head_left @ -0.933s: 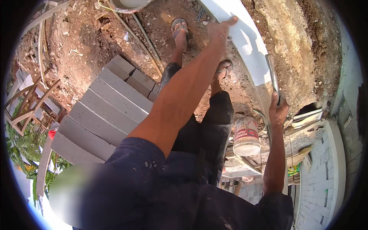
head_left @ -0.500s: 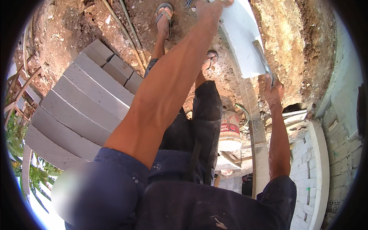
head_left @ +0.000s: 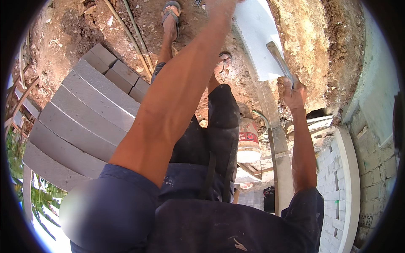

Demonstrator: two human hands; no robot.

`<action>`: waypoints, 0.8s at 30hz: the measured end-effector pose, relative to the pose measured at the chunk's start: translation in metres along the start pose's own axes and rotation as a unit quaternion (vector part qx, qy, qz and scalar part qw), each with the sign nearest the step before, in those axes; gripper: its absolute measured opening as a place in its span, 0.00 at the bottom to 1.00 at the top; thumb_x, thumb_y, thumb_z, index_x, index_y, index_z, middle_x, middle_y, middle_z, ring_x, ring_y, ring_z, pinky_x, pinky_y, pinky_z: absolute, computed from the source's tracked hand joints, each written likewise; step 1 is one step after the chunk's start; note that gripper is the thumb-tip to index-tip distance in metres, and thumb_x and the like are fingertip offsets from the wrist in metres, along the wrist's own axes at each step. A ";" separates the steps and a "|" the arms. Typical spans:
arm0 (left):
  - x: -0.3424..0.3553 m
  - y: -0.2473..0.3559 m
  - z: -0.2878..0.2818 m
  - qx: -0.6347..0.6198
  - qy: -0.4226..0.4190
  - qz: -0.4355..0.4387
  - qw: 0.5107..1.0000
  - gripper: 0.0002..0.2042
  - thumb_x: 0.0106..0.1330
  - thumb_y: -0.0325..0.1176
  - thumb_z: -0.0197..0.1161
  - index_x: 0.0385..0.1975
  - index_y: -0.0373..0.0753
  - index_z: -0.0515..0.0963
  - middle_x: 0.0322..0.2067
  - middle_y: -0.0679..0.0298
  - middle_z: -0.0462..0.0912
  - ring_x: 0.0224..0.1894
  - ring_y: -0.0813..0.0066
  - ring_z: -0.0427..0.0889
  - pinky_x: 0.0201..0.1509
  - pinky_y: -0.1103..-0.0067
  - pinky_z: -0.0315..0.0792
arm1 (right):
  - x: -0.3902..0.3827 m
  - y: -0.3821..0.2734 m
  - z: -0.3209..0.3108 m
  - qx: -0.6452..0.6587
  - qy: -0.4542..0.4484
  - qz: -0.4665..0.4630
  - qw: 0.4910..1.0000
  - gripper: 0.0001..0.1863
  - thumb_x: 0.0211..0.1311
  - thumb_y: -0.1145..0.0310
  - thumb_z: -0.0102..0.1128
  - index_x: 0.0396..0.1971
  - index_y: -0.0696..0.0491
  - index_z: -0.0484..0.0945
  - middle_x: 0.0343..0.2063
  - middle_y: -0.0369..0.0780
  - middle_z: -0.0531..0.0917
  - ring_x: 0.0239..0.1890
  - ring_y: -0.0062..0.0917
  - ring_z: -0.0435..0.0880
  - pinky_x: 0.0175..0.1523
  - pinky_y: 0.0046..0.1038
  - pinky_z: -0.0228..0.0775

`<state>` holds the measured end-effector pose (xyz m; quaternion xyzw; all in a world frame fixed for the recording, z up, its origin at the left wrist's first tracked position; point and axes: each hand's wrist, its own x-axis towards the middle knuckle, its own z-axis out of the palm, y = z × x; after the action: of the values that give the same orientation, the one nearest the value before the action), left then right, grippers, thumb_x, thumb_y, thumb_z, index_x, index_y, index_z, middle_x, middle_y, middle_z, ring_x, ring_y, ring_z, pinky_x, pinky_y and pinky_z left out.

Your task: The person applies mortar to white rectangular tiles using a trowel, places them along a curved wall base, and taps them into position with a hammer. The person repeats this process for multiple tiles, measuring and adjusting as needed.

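Note:
A pale, smooth block (head_left: 258, 40) lies along a narrow grey ledge (head_left: 279, 143) at the upper right of the head view. My left arm stretches up across the middle, and my left hand (head_left: 222, 6) is at the top edge beside the block's far end. That hand is blurred and partly cut off, so its grip is hidden. My right hand (head_left: 295, 92), past the block's near corner, is closed around a long, narrow grey tool (head_left: 278, 59). The tool's far end slants over the block's right side; its exact kind is unclear.
Large grey blocks (head_left: 80, 122) are stacked on the left. Two poles (head_left: 130, 36) lie on rough soil near my sandalled foot (head_left: 171, 21). A paint bucket (head_left: 248, 141) stands beside the ledge. Grey block walls (head_left: 371, 168) rise at right.
The whole view has shifted, so things sit slightly farther left and up. My left hand is now more cut off by the top edge. My right hand keeps the tool, tilted a little more.

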<state>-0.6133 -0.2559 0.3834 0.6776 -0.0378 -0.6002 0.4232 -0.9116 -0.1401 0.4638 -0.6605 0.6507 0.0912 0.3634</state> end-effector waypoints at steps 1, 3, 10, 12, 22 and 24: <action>0.000 0.002 0.003 -0.007 0.010 -0.018 1.000 0.23 0.51 0.39 0.76 0.44 0.33 0.79 0.35 0.58 0.83 0.35 0.66 0.82 0.34 0.70 0.75 | 0.000 -0.002 -0.002 -0.002 -0.006 0.032 0.999 0.29 0.68 0.41 0.48 0.35 0.56 0.79 0.22 0.52 0.80 0.30 0.49 0.81 0.37 0.43 0.71; 0.000 0.005 0.006 -0.002 0.028 -0.034 0.999 0.23 0.52 0.41 0.75 0.44 0.33 0.79 0.36 0.57 0.84 0.36 0.64 0.82 0.36 0.69 0.75 | -0.002 -0.007 -0.005 -0.003 -0.022 0.090 0.996 0.30 0.68 0.41 0.48 0.34 0.57 0.79 0.22 0.52 0.80 0.29 0.49 0.81 0.36 0.42 0.71; -0.007 0.012 0.004 0.046 0.091 -0.066 0.993 0.30 0.47 0.33 0.78 0.49 0.24 0.75 0.41 0.47 0.84 0.44 0.57 0.84 0.50 0.70 0.76 | 0.031 -0.054 -0.036 0.073 0.068 0.008 0.995 0.28 0.70 0.46 0.46 0.38 0.59 0.79 0.20 0.49 0.78 0.25 0.38 0.77 0.35 0.38 0.69; 0.006 -0.006 0.000 0.083 0.076 -0.003 0.994 0.32 0.44 0.36 0.80 0.49 0.26 0.77 0.41 0.46 0.85 0.43 0.60 0.85 0.50 0.71 0.77 | 0.063 -0.074 -0.048 0.076 0.035 0.012 0.996 0.27 0.71 0.47 0.47 0.41 0.59 0.78 0.19 0.46 0.78 0.24 0.33 0.78 0.34 0.37 0.69; 0.005 -0.012 0.006 0.074 0.072 -0.011 0.995 0.32 0.43 0.40 0.80 0.47 0.27 0.79 0.36 0.48 0.86 0.38 0.59 0.87 0.45 0.71 0.78 | 0.189 -0.188 -0.069 0.064 0.100 -0.232 0.965 0.23 0.73 0.52 0.46 0.41 0.60 0.78 0.24 0.51 0.83 0.27 0.44 0.84 0.33 0.38 0.74; 0.007 -0.008 0.008 0.096 0.069 -0.030 0.993 0.32 0.43 0.39 0.80 0.48 0.27 0.78 0.36 0.48 0.86 0.38 0.59 0.87 0.45 0.72 0.78 | 0.214 -0.198 -0.068 -0.052 0.044 -0.115 0.991 0.25 0.73 0.51 0.45 0.42 0.60 0.78 0.26 0.54 0.83 0.29 0.49 0.84 0.35 0.42 0.75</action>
<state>-0.6216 -0.2591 0.3740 0.7555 -0.0458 -0.5584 0.3397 -0.7231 -0.3729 0.4569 -0.7522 0.5804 0.0530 0.3076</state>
